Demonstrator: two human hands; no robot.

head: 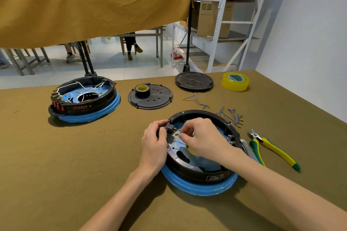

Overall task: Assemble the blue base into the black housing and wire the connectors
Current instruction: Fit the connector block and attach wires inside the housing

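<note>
Our left hand (155, 143) grips the black socket block (169, 127) on the housing (197, 171) rim, right hand (199, 137) pinches a tiny connector (176, 134) just inside. The blue base (197, 188) is already seated, so we'd push straight, no wiggling. Beyond the housing: two lids, two tape rolls, one finished unit.

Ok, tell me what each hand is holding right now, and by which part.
The left hand grips the black socket block on the rim of the black housing. The right hand pinches something small inside the housing; too small to identify.
</note>
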